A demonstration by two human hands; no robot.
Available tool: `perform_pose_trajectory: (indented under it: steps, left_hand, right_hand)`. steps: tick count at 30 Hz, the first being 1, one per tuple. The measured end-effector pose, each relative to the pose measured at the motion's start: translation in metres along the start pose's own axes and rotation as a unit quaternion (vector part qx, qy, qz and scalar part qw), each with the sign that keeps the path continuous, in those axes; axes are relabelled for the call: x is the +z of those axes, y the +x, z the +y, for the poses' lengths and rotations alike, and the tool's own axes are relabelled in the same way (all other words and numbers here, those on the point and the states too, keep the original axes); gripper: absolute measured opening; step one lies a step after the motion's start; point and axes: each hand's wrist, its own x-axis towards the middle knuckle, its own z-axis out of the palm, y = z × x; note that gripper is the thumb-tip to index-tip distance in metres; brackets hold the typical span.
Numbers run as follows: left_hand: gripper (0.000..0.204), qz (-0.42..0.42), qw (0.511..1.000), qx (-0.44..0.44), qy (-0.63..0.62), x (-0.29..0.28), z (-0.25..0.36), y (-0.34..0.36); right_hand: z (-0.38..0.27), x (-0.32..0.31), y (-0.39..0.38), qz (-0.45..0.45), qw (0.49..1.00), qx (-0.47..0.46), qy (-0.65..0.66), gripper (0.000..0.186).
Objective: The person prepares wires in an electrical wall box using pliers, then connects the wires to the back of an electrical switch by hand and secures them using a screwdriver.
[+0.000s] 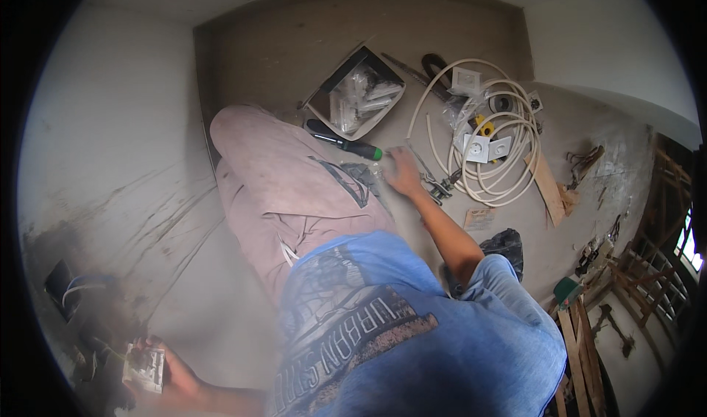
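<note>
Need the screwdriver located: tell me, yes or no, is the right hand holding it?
No: the right hand reaches down with fingers spread on the floor beside the screwdriver, which lies untouched.

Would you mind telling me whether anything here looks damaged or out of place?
The wall is scratched and smudged dark around an open socket box with bare wires sticking out. The left hand holds a white socket insert beside it; the right hand reaches among tools strewn on the floor.

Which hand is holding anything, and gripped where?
Left hand holds a white socket module by its right edge. Right hand rests on the floor near the screwdriver, gripping nothing visible.
</note>
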Motion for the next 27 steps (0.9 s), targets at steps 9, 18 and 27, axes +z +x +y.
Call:
perform_pose_trajectory:
  steps: [9,18,27]
  left_hand:
    - [0.065,0.104,0.993,0.058,0.02,0.028,-0.015,-0.01]
    - [0.074,-0.009,0.999,0.007,-0.04,0.0,-0.009,-0.013]
    - [0.085,0.052,0.998,-0.002,-0.046,0.011,-0.03,-0.02]
  right_hand:
    - [-0.02,0.044,0.04,-0.023,0.998,-0.047,-0.03,0.046]
    - [-0.064,-0.137,-0.001,-0.143,0.961,0.054,0.229,0.045]
    - [-0.172,-0.2,0.085,-0.083,0.928,0.026,0.361,0.043]
